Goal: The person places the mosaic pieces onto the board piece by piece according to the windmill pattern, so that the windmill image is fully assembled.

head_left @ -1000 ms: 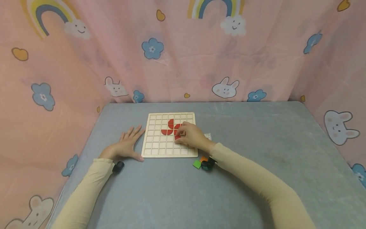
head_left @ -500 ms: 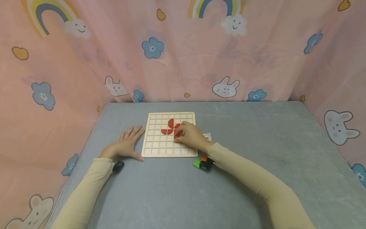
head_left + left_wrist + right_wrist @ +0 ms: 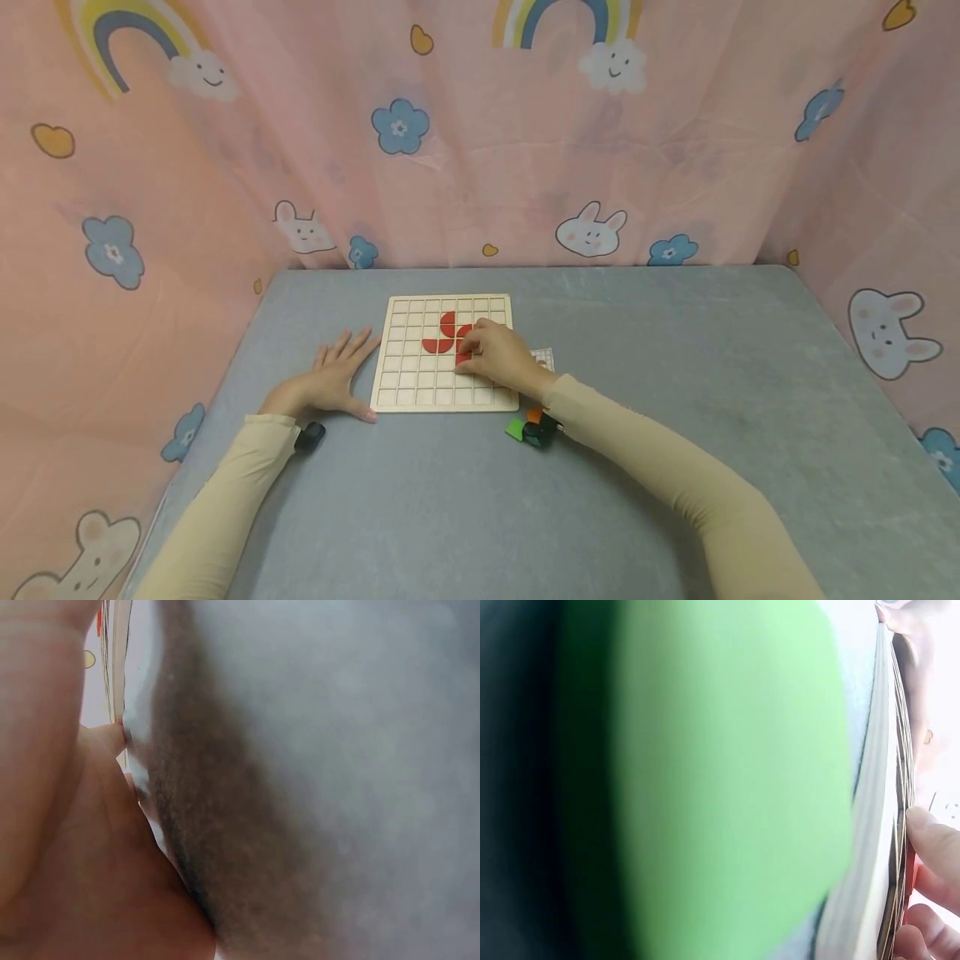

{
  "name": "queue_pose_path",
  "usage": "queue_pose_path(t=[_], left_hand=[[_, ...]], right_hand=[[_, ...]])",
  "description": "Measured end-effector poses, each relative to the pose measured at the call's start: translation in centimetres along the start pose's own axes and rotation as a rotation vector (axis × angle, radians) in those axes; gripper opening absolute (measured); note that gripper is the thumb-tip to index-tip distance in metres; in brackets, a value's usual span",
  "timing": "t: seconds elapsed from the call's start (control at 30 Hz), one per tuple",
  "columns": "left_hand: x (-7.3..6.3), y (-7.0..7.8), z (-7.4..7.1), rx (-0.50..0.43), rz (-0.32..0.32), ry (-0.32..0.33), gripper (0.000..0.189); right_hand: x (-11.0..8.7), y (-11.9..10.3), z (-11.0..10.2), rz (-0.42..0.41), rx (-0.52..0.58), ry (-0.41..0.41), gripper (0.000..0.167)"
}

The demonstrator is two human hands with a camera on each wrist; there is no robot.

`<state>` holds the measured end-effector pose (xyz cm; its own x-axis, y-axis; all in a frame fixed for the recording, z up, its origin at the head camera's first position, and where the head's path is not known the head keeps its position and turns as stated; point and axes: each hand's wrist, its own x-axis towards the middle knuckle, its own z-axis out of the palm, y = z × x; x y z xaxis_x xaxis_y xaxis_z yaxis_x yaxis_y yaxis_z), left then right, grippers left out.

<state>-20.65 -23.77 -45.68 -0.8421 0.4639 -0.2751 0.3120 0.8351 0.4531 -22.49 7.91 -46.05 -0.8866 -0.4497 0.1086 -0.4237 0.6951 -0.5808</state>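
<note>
A square wooden grid board [image 3: 416, 400] lies on the table, with red rounded pieces [image 3: 438, 345] set near its middle. My right hand [image 3: 504, 354] is over the board's right part, thumb and fingers curled about a red piece [image 3: 462, 360]. The hand hides part of that piece and several cells. In the right wrist view, the thumb [image 3: 934, 838] and fingers meet the board's surface around red. My left hand [image 3: 333, 379] rests beside the board with spread fingers, fingertip and thumb at its left edge. The left wrist view shows mostly palm [image 3: 97, 855] and shadowed tabletop.
A green piece [image 3: 515, 430] and an orange piece [image 3: 534, 414] lie below the board's right corner, near the black wrist camera [image 3: 536, 434]. A printed grid card [image 3: 544, 357] lies partly behind the right hand. A pink patterned curtain [image 3: 480, 167] surrounds the grey table [image 3: 420, 508].
My right hand and the red piece at its fingertips have shifted very slightly left and settled on the board. The left hand has stayed where it was.
</note>
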Motion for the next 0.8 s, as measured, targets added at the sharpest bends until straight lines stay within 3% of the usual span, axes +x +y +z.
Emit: queue_pose_path(t=[0.8], left_hand=[[0.04, -0.01, 0.11, 0.007, -0.010, 0.009, 0.136]], right_hand=[[-0.07, 0.22, -0.36, -0.017, 0.029, -0.001, 0.021]])
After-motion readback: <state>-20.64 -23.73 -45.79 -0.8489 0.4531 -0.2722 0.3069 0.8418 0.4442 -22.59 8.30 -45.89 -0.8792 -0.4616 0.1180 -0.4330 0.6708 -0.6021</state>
